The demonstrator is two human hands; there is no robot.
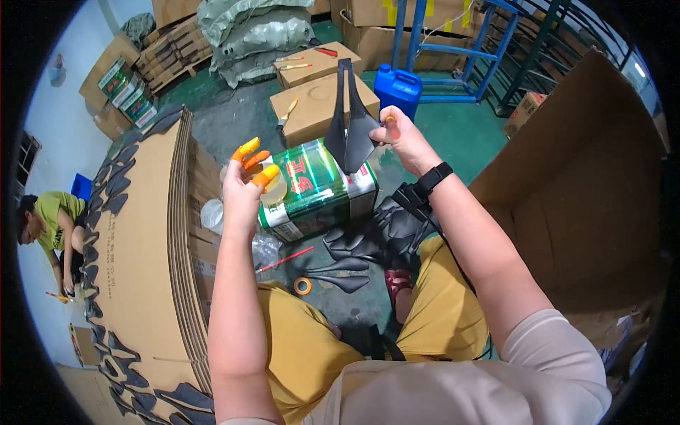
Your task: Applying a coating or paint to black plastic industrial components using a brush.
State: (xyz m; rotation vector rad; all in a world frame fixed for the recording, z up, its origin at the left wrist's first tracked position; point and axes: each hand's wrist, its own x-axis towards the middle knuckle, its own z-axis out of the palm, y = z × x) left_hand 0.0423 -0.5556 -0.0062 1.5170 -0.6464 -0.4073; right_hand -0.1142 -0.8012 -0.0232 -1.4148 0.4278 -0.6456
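Note:
My right hand [405, 142] grips the edge of a black bicycle saddle shell [349, 138], slotted down its middle and held upright over a green rectangular tin [315, 185]. My left hand [244, 180] is raised at the tin's left end, fingers apart, with orange and yellow finger covers and nothing held. Just beside it, a round pale yellowish item [275, 190] sits on the tin, partly hidden by my fingers. More black saddle shells [347, 244] lie heaped on the floor below the tin. Near them are a thin red stick [283, 259] and an orange tape roll [302, 286].
Cardboard sheets [142, 234] are stacked at left, black shells lining their far edge; a co-worker [60, 219] crouches beyond. Ahead are boxes [319, 106] with brushes [289, 112] and a blue jerrycan [398, 90]. A large open carton [574, 184] stands at right.

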